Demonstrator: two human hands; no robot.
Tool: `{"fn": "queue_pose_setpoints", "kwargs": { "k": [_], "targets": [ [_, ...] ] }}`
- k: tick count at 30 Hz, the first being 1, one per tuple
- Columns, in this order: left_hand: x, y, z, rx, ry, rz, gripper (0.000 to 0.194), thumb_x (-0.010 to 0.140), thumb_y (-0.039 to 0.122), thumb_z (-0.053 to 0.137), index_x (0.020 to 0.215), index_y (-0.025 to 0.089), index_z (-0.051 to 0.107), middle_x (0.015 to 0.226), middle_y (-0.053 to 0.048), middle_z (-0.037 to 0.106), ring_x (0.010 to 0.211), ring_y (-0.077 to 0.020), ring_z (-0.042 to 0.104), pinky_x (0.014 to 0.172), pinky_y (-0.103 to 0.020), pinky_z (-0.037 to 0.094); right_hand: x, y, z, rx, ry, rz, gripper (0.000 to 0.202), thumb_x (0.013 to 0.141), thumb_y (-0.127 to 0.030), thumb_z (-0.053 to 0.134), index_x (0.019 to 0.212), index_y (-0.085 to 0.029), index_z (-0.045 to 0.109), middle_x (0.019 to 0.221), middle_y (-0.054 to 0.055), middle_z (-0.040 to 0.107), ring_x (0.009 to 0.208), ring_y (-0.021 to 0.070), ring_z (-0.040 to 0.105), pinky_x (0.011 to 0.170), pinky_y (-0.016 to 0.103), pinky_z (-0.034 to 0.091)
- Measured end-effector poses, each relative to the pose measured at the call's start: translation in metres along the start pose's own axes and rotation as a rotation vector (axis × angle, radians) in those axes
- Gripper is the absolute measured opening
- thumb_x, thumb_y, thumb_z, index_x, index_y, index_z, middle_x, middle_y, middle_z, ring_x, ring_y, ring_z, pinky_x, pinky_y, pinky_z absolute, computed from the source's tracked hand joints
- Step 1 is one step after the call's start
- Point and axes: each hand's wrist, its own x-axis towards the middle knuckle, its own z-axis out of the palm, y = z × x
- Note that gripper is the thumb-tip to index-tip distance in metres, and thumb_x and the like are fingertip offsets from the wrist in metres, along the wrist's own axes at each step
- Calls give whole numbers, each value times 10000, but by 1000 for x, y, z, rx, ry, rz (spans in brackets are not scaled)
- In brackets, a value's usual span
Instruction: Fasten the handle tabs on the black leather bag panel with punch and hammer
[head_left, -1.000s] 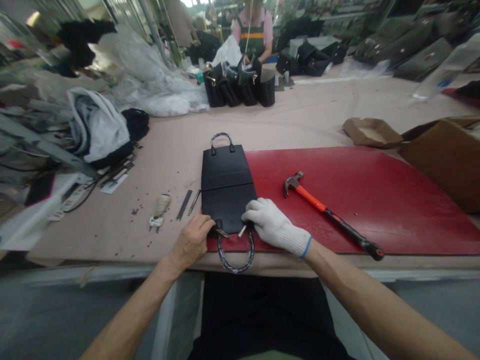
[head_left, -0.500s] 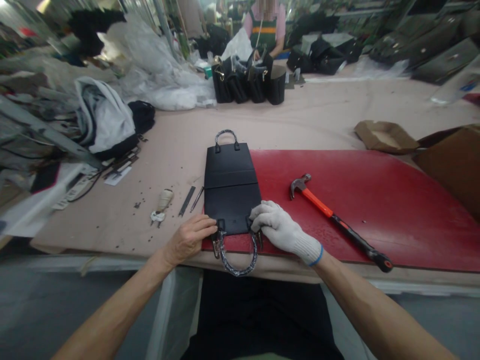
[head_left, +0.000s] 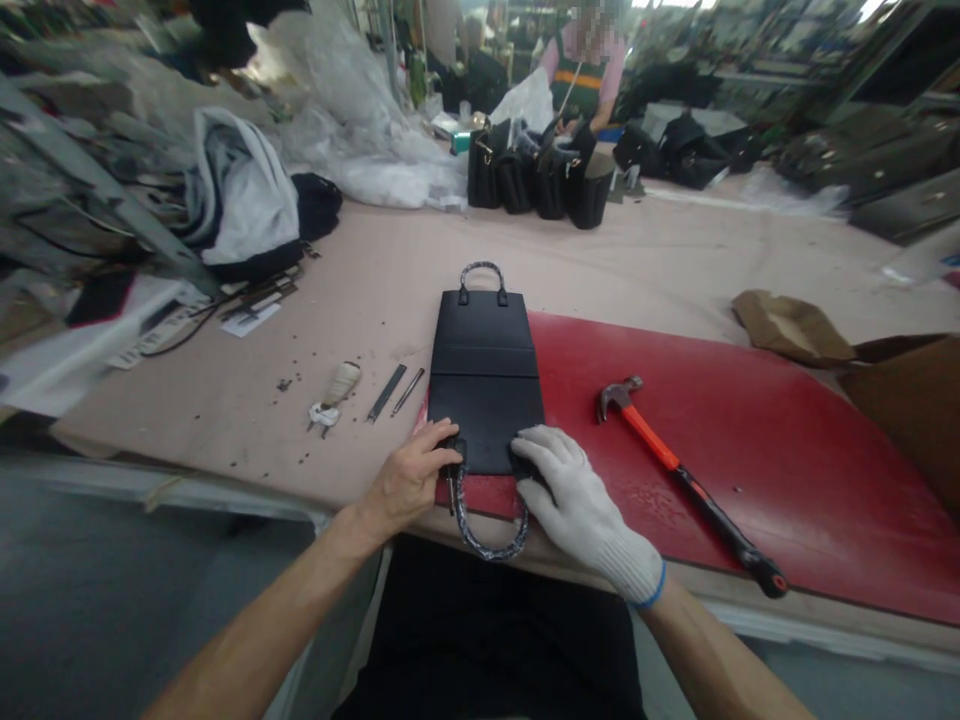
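Note:
A flat black handbag body (head_left: 486, 400) lies with its near part over the red board, a plastic-wrapped handle at each end. The near handle (head_left: 489, 550) hangs over the table's front edge. My bare left hand (head_left: 409, 475) is closed on the near left corner, its fingers at that handle's left tab. A small metal clasp (head_left: 452, 490) dangles below them. In a white knit glove, my right hand (head_left: 574, 495) grips the near right corner, its fingers covering the right tab. What lies beneath either hand's fingers is hidden.
On the red board (head_left: 720, 430), right of my hands, lies a claw hammer (head_left: 675, 470). A wrapped tool (head_left: 335, 395) and two thin metal tools (head_left: 397, 392) lie to the left. Several black bags (head_left: 551, 180) stand ahead, near a co-worker (head_left: 589, 80). An open cardboard box (head_left: 791, 330) sits at right.
The view has swung left, so everything sits farther right. The gloved fingers now lie flatter over the right tab and hide the right clasp. My left hand keeps its hold.

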Motion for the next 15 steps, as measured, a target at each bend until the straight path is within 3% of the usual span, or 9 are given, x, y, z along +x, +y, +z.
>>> {"fn": "queue_pose_setpoints", "kwargs": {
  "k": [5,12,15],
  "targets": [
    [12,6,4,-47,-80,57,436,877,-40,393,1014,158,756,1327,-145,690,1363,-278,588,1153,-469,520,-16,-3,4,-64,115,73,436,876,-206,604,1309,-165,594,1366,153,588,1319,346,496,1131,586,441],
    [5,4,11,-140,-44,-11,375,940,37,431,1059,185,754,1343,-133,692,1364,-266,588,1158,-487,512,-18,-8,8,-99,159,113,467,830,-194,647,1293,-159,603,1352,146,598,1299,344,511,1120,564,456],
    [11,9,3,-209,-44,-102,310,965,110,477,1073,186,758,1315,-130,709,1317,-268,627,1129,-488,539,-17,-7,10,-104,190,102,446,840,-196,642,1284,-164,607,1333,136,611,1287,342,517,1113,565,460]
  ]
}}
